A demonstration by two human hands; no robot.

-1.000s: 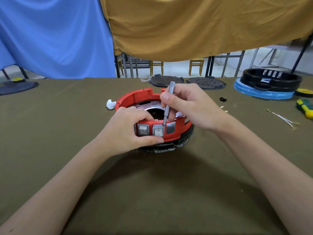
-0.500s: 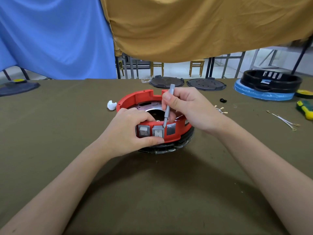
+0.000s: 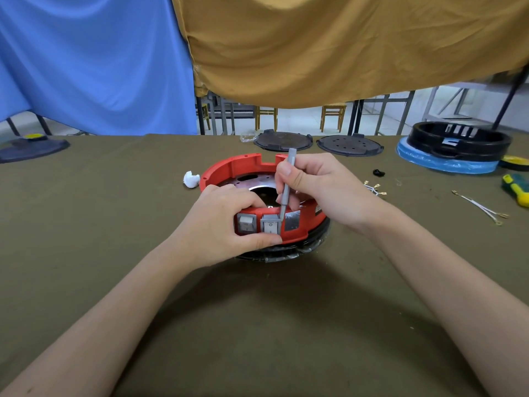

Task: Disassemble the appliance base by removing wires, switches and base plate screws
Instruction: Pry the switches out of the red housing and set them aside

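A round red appliance base [image 3: 229,171] sits on the olive table [image 3: 114,224], with a black ring under it. Two grey rocker switches [image 3: 246,223] [image 3: 270,224] are set in its near wall, and an empty slot [image 3: 292,222] lies right of them. My left hand [image 3: 220,224] grips the near wall, thumb under the switches and fingers over the rim. My right hand [image 3: 323,190] holds a thin grey screwdriver [image 3: 286,190] like a pen. Its tip touches the upper right corner of the middle switch.
Loose white wires with brass terminals [image 3: 483,209] [image 3: 375,189] lie to the right, beside a green and yellow tool [image 3: 516,190]. Two dark round plates [image 3: 282,140] [image 3: 349,144] and a black ring on blue film [image 3: 458,144] stand at the back. White crumpled paper [image 3: 191,179] lies left of the base.
The screwdriver tip has stayed at the middle switch's right edge, and that switch now stands out a little further from the wall. Both hands kept their grips.
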